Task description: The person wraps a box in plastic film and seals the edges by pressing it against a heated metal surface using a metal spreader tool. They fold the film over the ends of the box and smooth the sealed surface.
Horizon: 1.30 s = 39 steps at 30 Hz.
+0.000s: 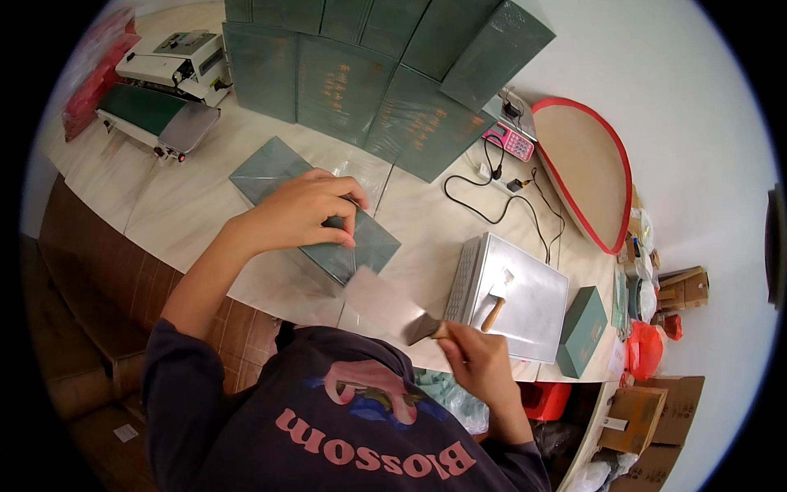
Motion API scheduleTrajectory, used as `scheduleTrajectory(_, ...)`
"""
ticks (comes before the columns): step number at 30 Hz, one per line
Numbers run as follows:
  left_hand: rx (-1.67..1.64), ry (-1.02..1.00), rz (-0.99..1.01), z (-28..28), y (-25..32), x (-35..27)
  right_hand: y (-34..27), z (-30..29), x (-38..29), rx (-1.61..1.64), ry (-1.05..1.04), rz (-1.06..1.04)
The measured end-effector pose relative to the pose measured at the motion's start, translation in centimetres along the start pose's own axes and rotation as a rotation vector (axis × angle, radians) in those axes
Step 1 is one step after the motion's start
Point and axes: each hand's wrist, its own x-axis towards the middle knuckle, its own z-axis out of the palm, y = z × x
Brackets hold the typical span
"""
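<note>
My left hand [313,212] rests over a green box in clear plastic wrap [270,161], its fingers curled at the film across the box's middle. The box lies slantwise on the pale marbled table [184,215]. In my right hand [482,360] is the handle of a wide-bladed metal scraper [384,304]. Its blurred blade reaches toward the near end of the box, by the film; whether they touch I cannot tell. A smaller scraper with a wooden handle [494,312] lies on a flat-topped metal hot plate [529,283] to the right.
Wrapped green boxes [344,92] stand stacked at the back. A belt-type sealing machine [166,92] is at the back left. A pink calculator [511,142], black cables [492,218] and a red-rimmed tray [590,166] are at the right. Another green box [582,332] stands beside the hot plate.
</note>
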Motion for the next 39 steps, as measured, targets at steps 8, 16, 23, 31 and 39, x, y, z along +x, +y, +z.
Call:
scheduleTrajectory(8, -0.064, -0.112, 0.009, -0.7, -0.5, 0.5, -2.5, 2.7, 4.8, -0.107, -0.098, -0.205)
scheduleTrajectory(16, 0.037, 0.187, -0.078, -0.6, -2.4, -0.5, -2.6, 2.8, 5.8, -0.237, -0.037, -0.135)
scheduleTrajectory(23, 0.112, 0.644, -0.219, -2.6, -4.2, -4.5, -3.3, 2.5, 4.5, -0.235, -0.044, 0.001)
scheduleTrajectory(31, -0.211, 1.016, -0.499, -0.8, -7.9, -10.6, -2.7, 1.0, 2.6, -0.210, -0.087, 0.079)
scheduleTrajectory(39, -0.689, 1.031, -0.466, 4.5, -11.4, -10.7, -3.4, 2.6, 6.2, -0.169, -0.154, -0.176)
